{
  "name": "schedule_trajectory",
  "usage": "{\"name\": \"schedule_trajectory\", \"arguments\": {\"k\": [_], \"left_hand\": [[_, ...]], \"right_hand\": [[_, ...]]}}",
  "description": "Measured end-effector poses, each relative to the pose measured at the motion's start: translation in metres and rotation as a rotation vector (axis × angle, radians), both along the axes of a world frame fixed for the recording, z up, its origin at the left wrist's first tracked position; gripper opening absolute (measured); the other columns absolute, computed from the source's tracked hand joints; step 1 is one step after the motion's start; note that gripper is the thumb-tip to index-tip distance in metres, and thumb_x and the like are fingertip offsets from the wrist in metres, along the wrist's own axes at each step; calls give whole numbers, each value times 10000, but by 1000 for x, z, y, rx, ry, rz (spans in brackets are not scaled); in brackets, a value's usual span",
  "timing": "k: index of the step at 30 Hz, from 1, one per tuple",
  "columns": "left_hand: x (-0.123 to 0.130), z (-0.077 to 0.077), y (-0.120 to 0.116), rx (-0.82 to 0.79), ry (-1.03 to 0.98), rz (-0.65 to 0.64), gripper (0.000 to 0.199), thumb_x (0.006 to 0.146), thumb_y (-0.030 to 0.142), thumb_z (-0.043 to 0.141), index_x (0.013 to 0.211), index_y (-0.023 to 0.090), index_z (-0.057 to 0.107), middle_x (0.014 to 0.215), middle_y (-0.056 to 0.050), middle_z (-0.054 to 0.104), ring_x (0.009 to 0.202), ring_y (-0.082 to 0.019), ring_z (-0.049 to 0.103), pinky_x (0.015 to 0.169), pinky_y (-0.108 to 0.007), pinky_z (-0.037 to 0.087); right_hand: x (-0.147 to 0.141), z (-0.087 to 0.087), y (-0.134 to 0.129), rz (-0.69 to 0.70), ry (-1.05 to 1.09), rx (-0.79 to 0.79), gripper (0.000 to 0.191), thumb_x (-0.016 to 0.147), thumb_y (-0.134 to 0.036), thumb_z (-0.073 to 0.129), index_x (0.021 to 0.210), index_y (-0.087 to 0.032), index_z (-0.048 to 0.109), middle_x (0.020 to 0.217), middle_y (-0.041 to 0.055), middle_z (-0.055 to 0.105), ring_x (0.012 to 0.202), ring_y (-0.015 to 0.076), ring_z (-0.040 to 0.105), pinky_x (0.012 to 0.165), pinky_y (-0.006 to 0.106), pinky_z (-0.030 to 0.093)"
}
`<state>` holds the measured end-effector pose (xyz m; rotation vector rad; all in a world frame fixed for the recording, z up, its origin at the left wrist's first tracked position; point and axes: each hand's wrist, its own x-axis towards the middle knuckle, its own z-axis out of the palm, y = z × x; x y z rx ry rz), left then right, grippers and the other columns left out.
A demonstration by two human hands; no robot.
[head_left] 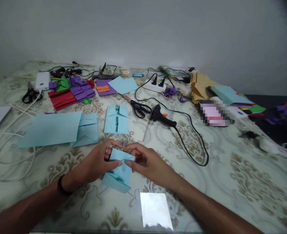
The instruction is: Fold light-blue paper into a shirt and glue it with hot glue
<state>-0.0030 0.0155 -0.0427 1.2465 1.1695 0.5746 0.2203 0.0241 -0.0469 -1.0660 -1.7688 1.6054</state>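
Both the left hand [94, 164] and right hand [149, 164] had fingers pinched on the light-blue folded paper shirt [119, 172], best creased flat against the patterned tabletop [231, 182].

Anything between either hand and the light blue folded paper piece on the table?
Nothing visible. The left hand and right hand both already grip the light blue folded paper piece from either side. The black hot glue gun and black scissors lie farther back, apart from it.
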Motion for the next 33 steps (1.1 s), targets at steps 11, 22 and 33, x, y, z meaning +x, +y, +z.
{"name": "schedule_trajectory", "arguments": {"k": [11,22,33], "left_hand": [[-16,-2,5,598,355,-218,463,830,233,814,1257,250,636,1347,-94,590,1272,-294,572,1098,-426,470],[-24,-3,7,691,394,-378,392,821,190,830,1174,222,664,1293,-93,589,1209,-259,612,1051,-376,514],[-36,24,8,635,746,-514,293,816,256,751,1097,216,680,1044,-32,719,895,-241,689,732,-309,437]], "right_hand": [[81,-6,73,-547,-579,813,334,946,-329,584,1247,-204,657,1287,173,654,1251,356,569,1090,531,445],[110,-55,112,-586,-790,775,516,925,-385,597,1378,-142,636,1149,206,658,1084,403,556,983,590,464],[114,-25,103,-796,-351,674,316,1004,-472,502,1112,-218,656,994,110,605,1029,329,578,999,540,460]]}}
